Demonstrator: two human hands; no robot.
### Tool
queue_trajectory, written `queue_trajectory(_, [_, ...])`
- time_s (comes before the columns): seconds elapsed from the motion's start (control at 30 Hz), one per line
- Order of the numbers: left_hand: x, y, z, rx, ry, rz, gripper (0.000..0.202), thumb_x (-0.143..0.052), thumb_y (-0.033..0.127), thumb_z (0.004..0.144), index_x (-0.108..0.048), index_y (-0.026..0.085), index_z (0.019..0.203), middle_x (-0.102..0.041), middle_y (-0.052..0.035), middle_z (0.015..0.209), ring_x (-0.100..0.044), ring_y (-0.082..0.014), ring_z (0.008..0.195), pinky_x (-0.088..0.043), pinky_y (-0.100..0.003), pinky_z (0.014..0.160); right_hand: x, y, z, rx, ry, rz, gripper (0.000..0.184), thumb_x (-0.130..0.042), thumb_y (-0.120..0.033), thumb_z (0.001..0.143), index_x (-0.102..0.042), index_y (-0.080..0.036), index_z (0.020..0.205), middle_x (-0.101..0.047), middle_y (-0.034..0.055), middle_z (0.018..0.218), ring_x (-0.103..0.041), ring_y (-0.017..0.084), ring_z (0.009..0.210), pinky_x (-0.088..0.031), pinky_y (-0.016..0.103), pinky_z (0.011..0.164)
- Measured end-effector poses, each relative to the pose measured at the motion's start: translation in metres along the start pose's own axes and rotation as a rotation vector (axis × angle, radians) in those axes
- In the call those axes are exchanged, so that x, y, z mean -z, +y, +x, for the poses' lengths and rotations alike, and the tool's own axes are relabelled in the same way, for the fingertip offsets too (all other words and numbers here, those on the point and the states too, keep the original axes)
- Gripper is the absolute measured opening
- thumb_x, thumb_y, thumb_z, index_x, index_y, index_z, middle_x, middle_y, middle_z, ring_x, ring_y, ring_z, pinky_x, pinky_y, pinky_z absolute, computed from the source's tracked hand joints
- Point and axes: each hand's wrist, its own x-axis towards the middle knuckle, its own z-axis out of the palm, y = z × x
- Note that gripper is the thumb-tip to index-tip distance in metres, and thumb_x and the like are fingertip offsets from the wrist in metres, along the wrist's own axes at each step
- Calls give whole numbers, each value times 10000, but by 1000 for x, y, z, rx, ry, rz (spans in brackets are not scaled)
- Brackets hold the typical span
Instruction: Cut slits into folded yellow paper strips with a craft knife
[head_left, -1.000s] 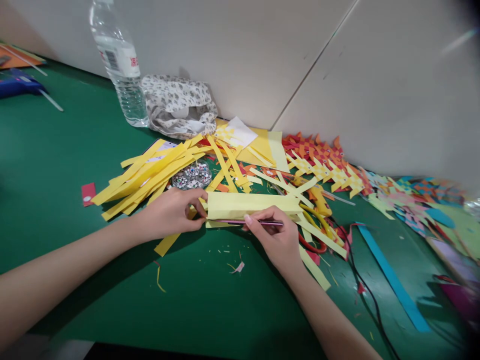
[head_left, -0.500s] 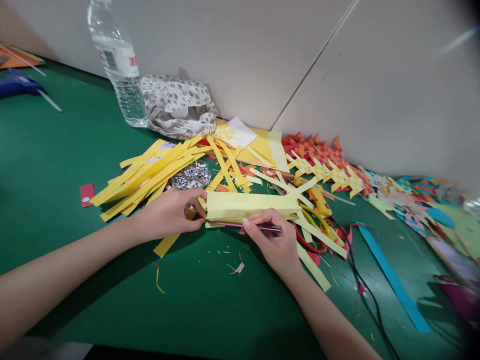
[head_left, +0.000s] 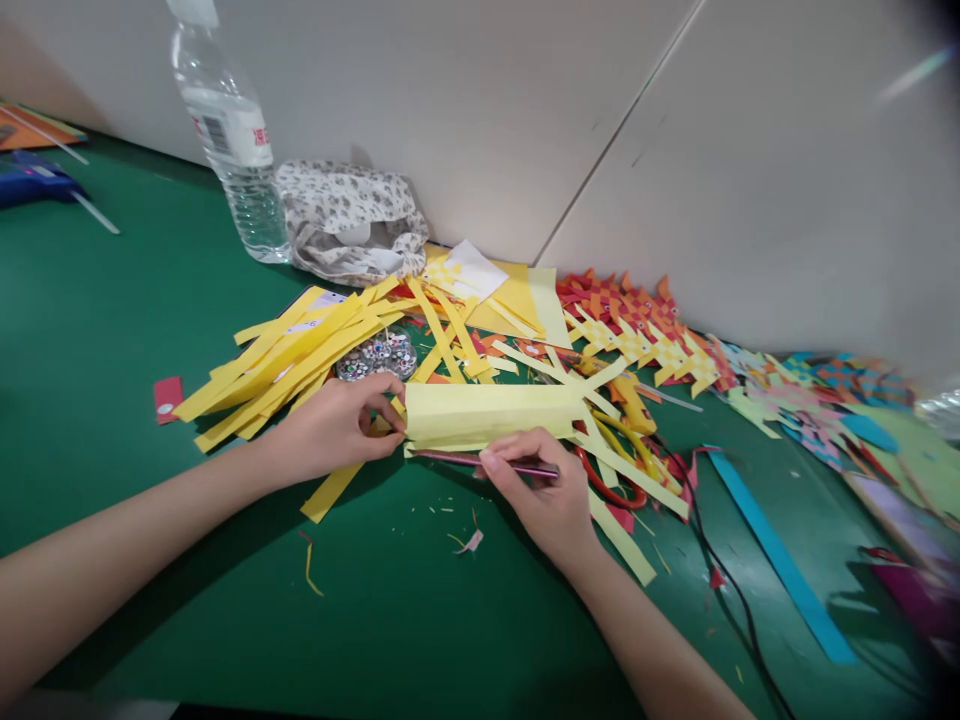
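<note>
A folded sheet of pale yellow paper [head_left: 487, 410] lies lengthwise in front of me. My left hand [head_left: 356, 425] pinches its left end between thumb and fingertips. With my right hand [head_left: 541, 490] I grip a slim purple knife-like tool [head_left: 457, 460]; its exact kind is hard to make out. The tool lies along the paper's lower edge, its thin tip pointing left near my left fingertips. Pale yellow strips [head_left: 622, 540] spread out to the right of the sheet. Bright yellow strips [head_left: 285, 360] are heaped behind my left hand.
A water bottle [head_left: 236, 150] and a patterned cloth pouch [head_left: 352, 220] stand by the wall. Behind the sheet are a clear case of googly eyes [head_left: 379, 355] and a yellow glue gun [head_left: 634, 400]. Its black cable [head_left: 720, 560] runs forward beside a blue strip [head_left: 780, 555]. Woven paper fish [head_left: 637, 340] lie right.
The tool's tip has dropped slightly away from the fold, and my right hand has shifted a little lower. My left hand keeps its pinch. The whole view has moved slightly.
</note>
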Motion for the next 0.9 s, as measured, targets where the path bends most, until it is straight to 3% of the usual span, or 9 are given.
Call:
queue_trajectory(0.2, [1, 4, -2, -5, -25, -12, 254, -606, 279, 728, -465, 219, 931, -739, 38, 800, -516, -56, 460, -381, -179, 458, 11, 1, 9, -100, 205, 118, 193, -718, -237, 791, -575, -212, 664, -668, -32, 595, -667, 128, 498, -542, 231, 509])
queue_trajectory(0.5, [-5, 2, -1, -7, -11, -38, 281, -641, 339, 735, -466, 222, 922, -744, 17, 790, -551, -77, 477, -391, -193, 458, 6, 7, 3, -101, 68, 25, 199, -703, -294, 807, -561, -219, 689, -683, 5, 642, -675, 164, 537, -556, 274, 517])
queue_trajectory(0.6, [-8, 3, -1, -3, -13, -50, 285, -644, 362, 744, -463, 220, 913, -747, 12, 791, -517, -72, 452, -383, -199, 448, 5, 4, 1, -3, 54, -10, 191, -682, -225, 809, -534, -223, 688, -689, 7, 663, -664, 150, 530, -543, 260, 505])
queue_trajectory(0.7, [-10, 4, -2, -25, 9, -45, 249, -616, 356, 773, -459, 221, 912, -733, 26, 744, -502, -70, 435, -351, -196, 427, 5, -1, -4, 182, 20, -115, 182, -657, -143, 807, -530, -228, 708, -693, 10, 680, -662, 141, 538, -539, 249, 502])
queue_trajectory(0.8, [-11, 4, -2, -28, 52, -26, 242, -608, 347, 783, -454, 222, 922, -721, 33, 716, -536, -81, 460, -359, -194, 437, 5, -4, -11, 412, -58, -241, 189, -639, -71, 794, -552, -239, 797, -699, 25, 723, -669, 153, 592, -551, 265, 526])
queue_trajectory(0.9, [-10, 3, -1, -12, 64, -14, 256, -613, 343, 777, -448, 224, 933, -726, 29, 741, -558, -89, 484, -379, -196, 452, 6, -4, -16, 529, -119, -301, 253, -637, -40, 783, -547, -248, 896, -697, 34, 738, -669, 168, 616, -557, 282, 527])
